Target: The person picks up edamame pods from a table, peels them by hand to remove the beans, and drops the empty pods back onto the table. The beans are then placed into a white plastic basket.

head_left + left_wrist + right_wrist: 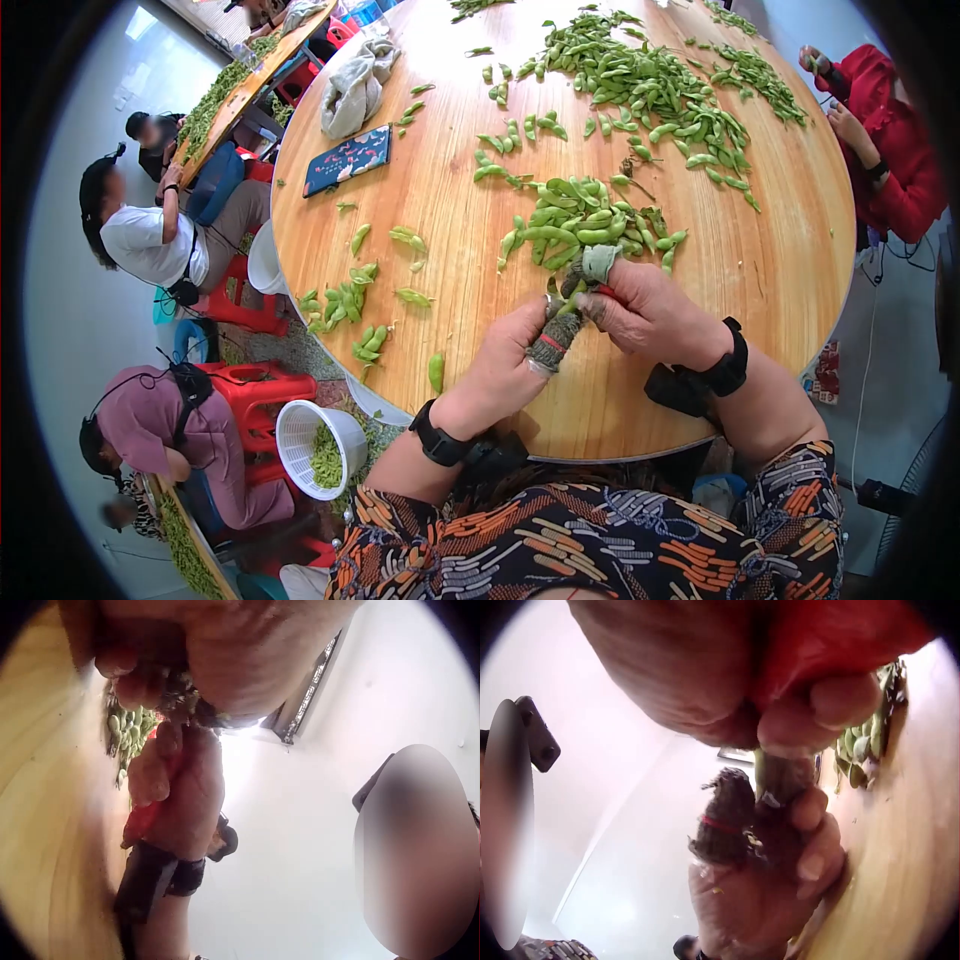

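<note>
Both hands meet over the round table's near half, beside a heap of green pods (590, 215). A green pod (571, 298) is pinched between them; the right wrist view shows part of this pod (762, 776) between the two hands. My left hand (507, 363) has a dark, rough wrap with a red band on its thumb (724, 821). My right hand (660, 310) has a pale green wrap (600, 262) on one digit, and its fingers curl in at the pod. The fingers hide much of the pod.
More pods (640, 80) spread across the table's far side, with small groups (345, 300) at left. A patterned blue pouch (346, 161) and a grey cloth (360, 88) lie at upper left. A white basket (321, 449) stands below the table's left edge. Other people sit around.
</note>
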Action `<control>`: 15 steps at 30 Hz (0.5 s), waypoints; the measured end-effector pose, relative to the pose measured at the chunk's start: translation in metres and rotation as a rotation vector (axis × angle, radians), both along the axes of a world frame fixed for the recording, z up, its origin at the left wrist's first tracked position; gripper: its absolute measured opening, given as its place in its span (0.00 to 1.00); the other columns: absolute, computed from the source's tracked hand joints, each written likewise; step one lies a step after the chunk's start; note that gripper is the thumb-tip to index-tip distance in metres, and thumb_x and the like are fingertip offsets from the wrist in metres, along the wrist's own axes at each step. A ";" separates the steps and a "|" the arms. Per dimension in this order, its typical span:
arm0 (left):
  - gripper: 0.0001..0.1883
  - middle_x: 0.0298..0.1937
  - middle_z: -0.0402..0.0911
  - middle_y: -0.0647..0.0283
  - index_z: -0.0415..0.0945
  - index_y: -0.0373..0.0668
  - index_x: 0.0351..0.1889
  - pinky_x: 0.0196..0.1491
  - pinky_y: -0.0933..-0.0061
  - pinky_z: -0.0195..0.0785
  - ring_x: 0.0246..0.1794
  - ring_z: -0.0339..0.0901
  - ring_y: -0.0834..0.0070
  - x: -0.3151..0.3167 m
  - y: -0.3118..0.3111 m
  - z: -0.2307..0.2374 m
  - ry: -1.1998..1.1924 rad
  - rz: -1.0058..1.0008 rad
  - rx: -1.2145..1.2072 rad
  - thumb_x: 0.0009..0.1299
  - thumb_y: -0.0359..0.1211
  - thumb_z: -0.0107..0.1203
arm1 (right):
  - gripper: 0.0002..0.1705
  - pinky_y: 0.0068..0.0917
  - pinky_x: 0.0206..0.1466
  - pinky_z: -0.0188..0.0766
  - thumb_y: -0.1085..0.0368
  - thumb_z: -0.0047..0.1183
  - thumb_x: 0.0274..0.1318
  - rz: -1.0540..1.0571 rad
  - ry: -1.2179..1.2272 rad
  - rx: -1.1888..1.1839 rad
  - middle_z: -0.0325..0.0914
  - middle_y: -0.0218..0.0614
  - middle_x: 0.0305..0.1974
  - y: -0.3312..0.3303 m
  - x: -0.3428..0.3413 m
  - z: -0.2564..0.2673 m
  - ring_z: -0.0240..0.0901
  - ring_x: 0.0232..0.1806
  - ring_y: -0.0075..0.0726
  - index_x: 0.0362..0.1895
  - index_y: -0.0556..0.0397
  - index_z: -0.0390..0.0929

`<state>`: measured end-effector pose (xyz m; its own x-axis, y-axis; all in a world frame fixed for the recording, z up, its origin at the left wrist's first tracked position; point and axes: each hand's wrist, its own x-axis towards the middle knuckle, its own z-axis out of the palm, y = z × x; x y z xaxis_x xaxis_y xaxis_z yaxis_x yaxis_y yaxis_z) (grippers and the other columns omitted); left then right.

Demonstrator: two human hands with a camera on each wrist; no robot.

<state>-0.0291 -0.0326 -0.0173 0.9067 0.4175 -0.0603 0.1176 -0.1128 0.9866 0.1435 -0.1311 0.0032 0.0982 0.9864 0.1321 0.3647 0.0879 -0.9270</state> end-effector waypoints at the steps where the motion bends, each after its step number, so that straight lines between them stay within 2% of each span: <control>1: 0.10 0.29 0.69 0.75 0.74 0.39 0.47 0.32 0.81 0.60 0.30 0.63 0.88 0.000 -0.001 0.003 0.001 0.002 -0.003 0.71 0.29 0.47 | 0.06 0.23 0.24 0.64 0.67 0.43 0.62 -0.025 0.088 -0.084 0.69 0.31 0.22 -0.001 -0.002 0.000 0.67 0.21 0.20 0.40 0.56 0.68; 3: 0.10 0.30 0.69 0.75 0.74 0.38 0.47 0.33 0.82 0.60 0.30 0.64 0.87 0.001 -0.003 0.012 -0.016 0.029 -0.287 0.70 0.28 0.47 | 0.06 0.23 0.25 0.65 0.67 0.42 0.62 -0.050 0.174 -0.167 0.70 0.32 0.23 -0.003 -0.004 0.004 0.68 0.22 0.21 0.40 0.55 0.69; 5: 0.10 0.30 0.70 0.75 0.74 0.38 0.47 0.33 0.82 0.60 0.30 0.64 0.87 -0.001 0.000 0.008 0.002 0.068 -0.382 0.70 0.28 0.46 | 0.08 0.23 0.22 0.66 0.68 0.41 0.62 -0.116 0.472 -0.270 0.71 0.32 0.23 -0.004 -0.003 0.009 0.70 0.22 0.22 0.42 0.55 0.69; 6: 0.11 0.31 0.71 0.75 0.74 0.38 0.47 0.34 0.82 0.61 0.31 0.65 0.87 -0.003 0.002 0.006 0.023 0.106 -0.477 0.70 0.27 0.46 | 0.08 0.23 0.22 0.66 0.68 0.41 0.62 -0.112 0.471 -0.270 0.71 0.32 0.23 -0.003 -0.006 0.011 0.70 0.22 0.22 0.42 0.55 0.69; 9: 0.11 0.32 0.72 0.74 0.74 0.38 0.47 0.36 0.82 0.62 0.32 0.66 0.86 -0.004 -0.001 0.003 0.004 0.178 -0.404 0.70 0.26 0.44 | 0.09 0.21 0.18 0.66 0.69 0.39 0.61 -0.195 0.582 -0.287 0.69 0.30 0.21 -0.002 -0.011 0.018 0.70 0.19 0.23 0.44 0.57 0.68; 11: 0.11 0.31 0.72 0.73 0.74 0.38 0.46 0.36 0.81 0.62 0.32 0.66 0.86 -0.002 -0.001 0.005 -0.002 0.191 -0.359 0.69 0.26 0.44 | 0.12 0.21 0.15 0.65 0.71 0.35 0.58 -0.129 0.474 -0.376 0.67 0.30 0.20 -0.002 -0.010 0.023 0.66 0.14 0.23 0.45 0.59 0.66; 13: 0.11 0.30 0.73 0.72 0.75 0.38 0.45 0.36 0.81 0.63 0.31 0.66 0.85 -0.001 -0.002 0.004 -0.007 0.204 -0.316 0.69 0.25 0.44 | 0.13 0.21 0.15 0.65 0.71 0.33 0.57 -0.090 0.478 -0.383 0.68 0.30 0.20 -0.003 -0.009 0.025 0.65 0.13 0.23 0.44 0.59 0.66; 15: 0.10 0.29 0.72 0.69 0.75 0.38 0.43 0.35 0.79 0.63 0.30 0.67 0.83 -0.001 -0.002 0.004 -0.055 0.138 -0.094 0.67 0.24 0.45 | 0.13 0.21 0.15 0.65 0.72 0.31 0.56 -0.048 0.482 -0.389 0.68 0.31 0.20 -0.003 -0.009 0.025 0.64 0.12 0.23 0.44 0.60 0.65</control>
<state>-0.0299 -0.0341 -0.0132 0.8443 0.5328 -0.0571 0.0714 -0.0062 0.9974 0.1343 -0.1342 0.0277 0.1029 0.9463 -0.3065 -0.1074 -0.2958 -0.9492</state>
